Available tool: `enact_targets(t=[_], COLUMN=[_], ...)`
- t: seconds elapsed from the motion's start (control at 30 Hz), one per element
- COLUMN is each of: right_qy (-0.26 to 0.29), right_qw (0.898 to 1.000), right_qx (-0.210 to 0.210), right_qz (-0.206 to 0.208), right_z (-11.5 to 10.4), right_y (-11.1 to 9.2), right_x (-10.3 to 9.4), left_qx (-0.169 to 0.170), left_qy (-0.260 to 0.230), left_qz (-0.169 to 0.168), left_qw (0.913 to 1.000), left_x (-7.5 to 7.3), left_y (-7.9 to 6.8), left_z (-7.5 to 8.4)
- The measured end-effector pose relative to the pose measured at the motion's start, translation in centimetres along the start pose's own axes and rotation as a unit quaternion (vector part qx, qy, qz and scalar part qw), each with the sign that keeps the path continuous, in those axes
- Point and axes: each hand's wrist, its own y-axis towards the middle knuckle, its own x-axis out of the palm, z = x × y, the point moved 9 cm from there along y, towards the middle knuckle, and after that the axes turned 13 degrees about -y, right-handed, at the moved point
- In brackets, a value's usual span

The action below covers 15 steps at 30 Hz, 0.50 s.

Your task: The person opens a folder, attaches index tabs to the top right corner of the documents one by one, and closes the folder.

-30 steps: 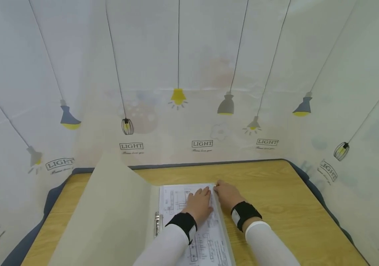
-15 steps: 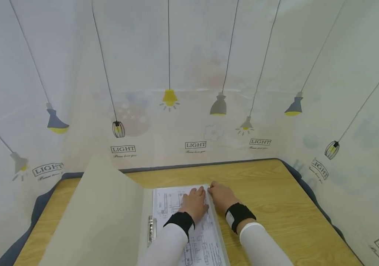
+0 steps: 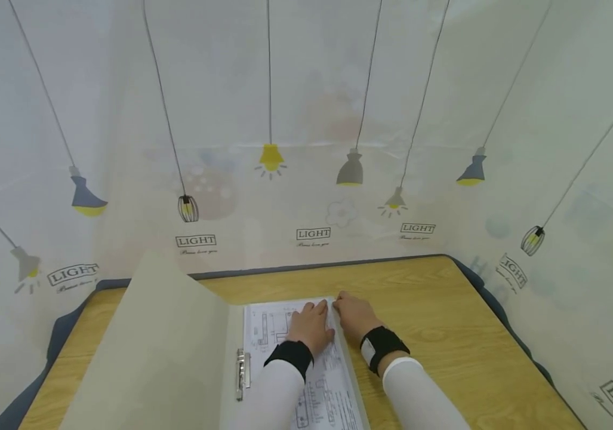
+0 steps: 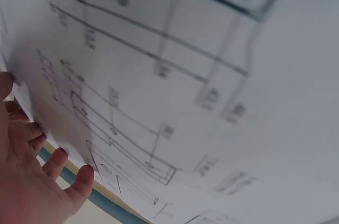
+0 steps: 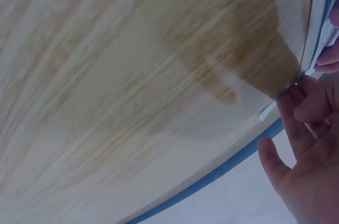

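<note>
A cream file folder [image 3: 161,352] lies open on the table, its front cover raised at the left. Printed sheets with technical drawings [image 3: 333,382] lie in it on the right side. My left hand [image 3: 310,328] rests on the upper part of these sheets with its fingers spread; in the left wrist view the same hand [image 4: 39,181] touches the paper. At the top right corner, my right hand [image 3: 357,316] pinches the edge of the sheets and folder. The right wrist view shows this hand [image 5: 312,139] with fingers curled at that corner.
A metal lever clip [image 3: 240,373] sits by the folder's spine. The wooden table [image 3: 419,286] has a dark blue-grey edge [image 3: 483,280]. White wall covering printed with lamps [image 3: 311,149] stands around the back and sides.
The head view has turned slightly to the right, so the whole scene shifts left. Both hands stay at the same places on the sheets and folder.
</note>
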Motion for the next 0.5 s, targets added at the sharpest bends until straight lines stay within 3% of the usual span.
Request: enact_targets(t=[0.33, 0.5], right_qy=[-0.003, -0.045], right_qw=[1.000, 0.999], right_qx=[0.015, -0.015], right_qz=[0.008, 0.016], right_z=[0.20, -0.30], right_y=[0.08, -0.16], right_x=[0.19, 0.33], left_qx=[0.006, 0.002], left_qy=[0.064, 0.062], left_qz=[0.012, 0.000], left_qw=[0.9979, 0.9981], left_x=[0.93, 0.57], left_y=[0.04, -0.18], left_z=[-0.23, -0.02])
